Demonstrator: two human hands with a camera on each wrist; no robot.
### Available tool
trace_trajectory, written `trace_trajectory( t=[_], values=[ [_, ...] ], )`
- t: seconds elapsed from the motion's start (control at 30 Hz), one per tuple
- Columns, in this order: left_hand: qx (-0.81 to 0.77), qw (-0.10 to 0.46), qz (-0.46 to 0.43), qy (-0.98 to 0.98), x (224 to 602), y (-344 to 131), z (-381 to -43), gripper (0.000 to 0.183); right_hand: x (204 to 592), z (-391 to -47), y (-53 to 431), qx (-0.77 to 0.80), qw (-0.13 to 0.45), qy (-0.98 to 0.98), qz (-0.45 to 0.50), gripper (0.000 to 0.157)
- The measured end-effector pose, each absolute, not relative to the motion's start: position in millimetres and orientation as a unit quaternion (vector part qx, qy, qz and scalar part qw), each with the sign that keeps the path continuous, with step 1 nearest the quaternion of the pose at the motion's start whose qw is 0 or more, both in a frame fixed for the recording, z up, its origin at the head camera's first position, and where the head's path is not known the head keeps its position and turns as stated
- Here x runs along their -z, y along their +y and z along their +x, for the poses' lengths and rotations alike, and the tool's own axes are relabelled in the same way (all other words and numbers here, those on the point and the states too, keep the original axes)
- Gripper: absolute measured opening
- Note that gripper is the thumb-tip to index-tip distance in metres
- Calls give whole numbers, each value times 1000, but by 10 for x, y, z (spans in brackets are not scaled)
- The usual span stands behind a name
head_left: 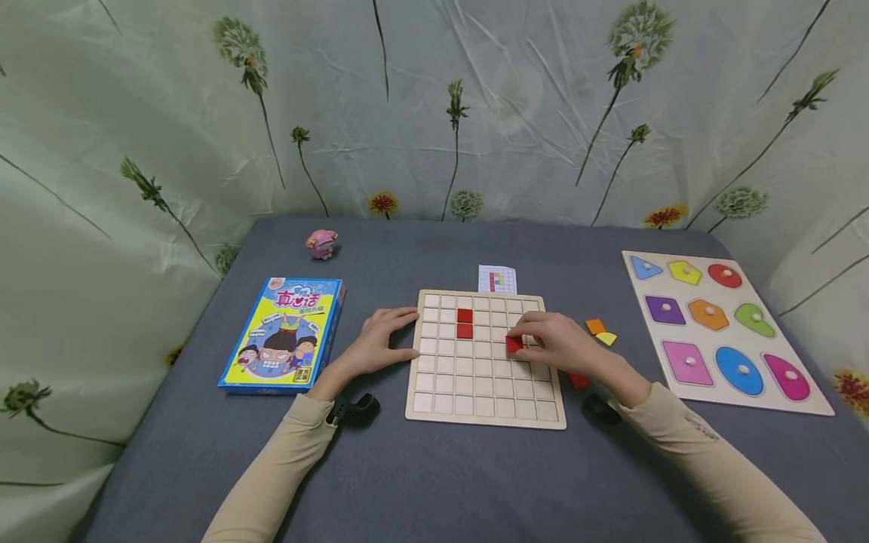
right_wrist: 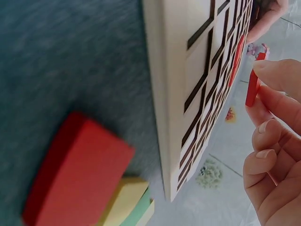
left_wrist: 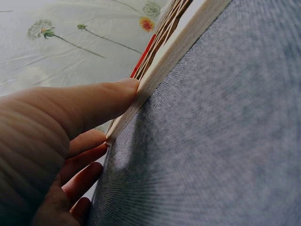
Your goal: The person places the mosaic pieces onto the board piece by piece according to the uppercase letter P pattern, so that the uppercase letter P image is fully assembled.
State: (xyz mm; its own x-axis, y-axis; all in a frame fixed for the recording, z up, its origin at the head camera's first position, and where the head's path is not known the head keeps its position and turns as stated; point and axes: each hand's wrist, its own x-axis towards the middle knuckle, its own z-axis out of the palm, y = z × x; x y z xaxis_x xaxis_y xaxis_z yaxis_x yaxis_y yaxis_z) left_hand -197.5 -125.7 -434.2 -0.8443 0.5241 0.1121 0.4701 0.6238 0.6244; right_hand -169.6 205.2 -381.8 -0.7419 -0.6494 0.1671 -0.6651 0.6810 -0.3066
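A pale wooden grid board lies on the table, with two red square tiles set in adjoining cells of one column. My right hand pinches another red square tile between thumb and finger, over the board's right half. The other fingers of that hand are curled. My left hand rests at the board's left edge, its thumb and a fingertip touching the rim. Behind the board lies a small paper card printed with a coloured grid pattern.
Right of the board lie a red piece, an orange square and a yellow piece. A shape puzzle board stands farther right. At left are a boxed game and a pink figurine.
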Motion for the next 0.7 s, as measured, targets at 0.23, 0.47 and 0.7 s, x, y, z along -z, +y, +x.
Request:
trace_trajectory(
  t=[0.23,0.47,0.7],
  values=[
    [-334,42,276,900,4341,-1255,-1976,67,3840,-1748,1933,-177,29,-909,376,21],
    [-330,44,274,902,4346,-1260,-1982,67,3843,-1790,1820,-181,15,-909,376,21],
    [-331,44,275,902,4340,-1253,-1985,67,3868,-1808,1764,-182,21,-902,391,16]
  ],
)
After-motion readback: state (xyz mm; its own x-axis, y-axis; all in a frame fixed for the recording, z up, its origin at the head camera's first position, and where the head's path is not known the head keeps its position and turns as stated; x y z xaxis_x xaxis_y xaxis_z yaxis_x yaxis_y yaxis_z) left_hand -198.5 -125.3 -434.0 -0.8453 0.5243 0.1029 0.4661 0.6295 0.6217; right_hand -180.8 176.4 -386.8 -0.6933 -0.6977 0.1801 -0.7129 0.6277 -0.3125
